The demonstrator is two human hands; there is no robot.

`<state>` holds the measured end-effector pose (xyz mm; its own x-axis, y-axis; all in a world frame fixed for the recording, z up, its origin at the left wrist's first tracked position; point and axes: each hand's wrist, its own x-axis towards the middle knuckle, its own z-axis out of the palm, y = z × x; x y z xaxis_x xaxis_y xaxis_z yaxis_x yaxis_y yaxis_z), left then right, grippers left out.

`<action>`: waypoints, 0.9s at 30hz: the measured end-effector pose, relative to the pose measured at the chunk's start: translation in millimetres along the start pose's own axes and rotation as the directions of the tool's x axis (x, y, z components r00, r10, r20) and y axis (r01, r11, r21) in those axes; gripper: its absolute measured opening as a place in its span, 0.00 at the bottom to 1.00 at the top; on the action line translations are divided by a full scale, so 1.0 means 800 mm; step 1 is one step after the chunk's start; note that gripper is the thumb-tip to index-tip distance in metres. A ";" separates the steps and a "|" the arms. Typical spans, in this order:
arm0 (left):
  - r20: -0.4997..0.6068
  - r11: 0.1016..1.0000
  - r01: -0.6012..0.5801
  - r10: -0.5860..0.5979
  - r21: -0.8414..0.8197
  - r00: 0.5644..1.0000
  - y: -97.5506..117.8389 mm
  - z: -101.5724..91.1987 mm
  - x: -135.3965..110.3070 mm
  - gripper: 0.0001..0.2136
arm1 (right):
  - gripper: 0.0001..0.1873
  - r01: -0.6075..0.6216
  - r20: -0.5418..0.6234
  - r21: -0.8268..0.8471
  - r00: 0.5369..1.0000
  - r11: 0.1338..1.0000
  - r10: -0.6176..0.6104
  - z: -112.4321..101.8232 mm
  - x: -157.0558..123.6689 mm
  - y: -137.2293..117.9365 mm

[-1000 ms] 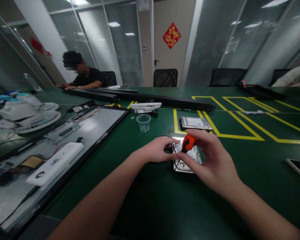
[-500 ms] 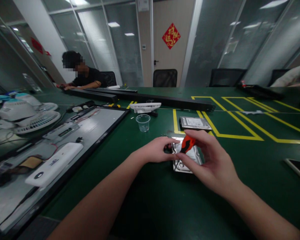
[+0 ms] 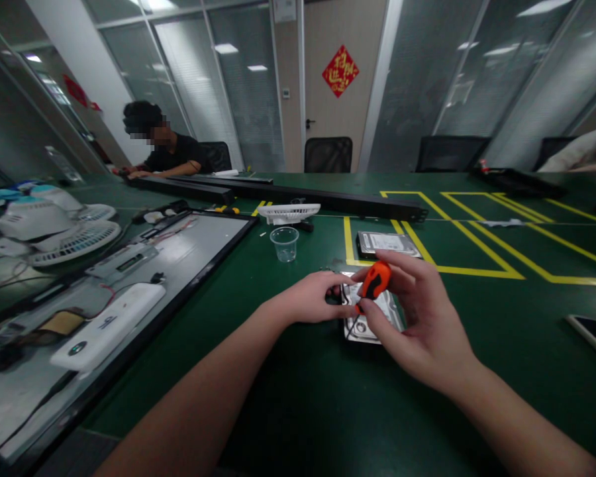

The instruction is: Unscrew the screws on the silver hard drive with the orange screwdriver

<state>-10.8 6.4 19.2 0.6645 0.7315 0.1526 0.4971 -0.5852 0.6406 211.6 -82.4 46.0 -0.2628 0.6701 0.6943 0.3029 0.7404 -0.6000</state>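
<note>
A silver hard drive (image 3: 385, 308) lies flat on the green table in front of me, partly covered by both hands. In my right hand (image 3: 422, 318) is a screwdriver (image 3: 376, 279) with an orange and black handle, pinched between thumb and fingers. Its thin dark shaft slants down to the near left part of the drive. My left hand (image 3: 322, 298) is at the drive's left edge, thumb and forefinger curled in against the lower end of the screwdriver. Its other fingers are mostly hidden. Just beyond, a second hard drive (image 3: 385, 244) lies on the table.
A clear plastic cup (image 3: 284, 245) stands beyond my left hand, near a white fan part (image 3: 289, 212). Leftward lies a large panel (image 3: 213, 235) bearing a white device (image 3: 108, 326). Long black bars (image 3: 328, 199) cross the table. A phone (image 3: 593, 338) is at right; a person (image 3: 173, 156) sits opposite.
The screwdriver handle has turned and tipped slightly in my right hand, and the right fingers have shifted around it. My left hand and the hard drive have stayed in place.
</note>
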 end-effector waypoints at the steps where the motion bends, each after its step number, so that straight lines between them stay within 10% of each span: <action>1: 0.000 1.000 -0.004 0.004 -0.002 1.000 0.000 0.000 0.000 0.25 | 0.37 -0.004 0.000 0.002 1.000 1.000 0.004 0.000 0.000 0.000; 27: 0.005 0.998 -0.056 0.056 -0.014 0.998 -0.005 0.001 -0.002 0.23 | 0.36 0.090 -0.017 -0.084 0.996 0.992 -0.092 0.000 0.004 0.000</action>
<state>-13.2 7.6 16.3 0.6943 0.6957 0.1844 0.4514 -0.6205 0.6413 210.8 -79.9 48.4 -0.2737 0.5979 0.7534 0.3540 0.7909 -0.4991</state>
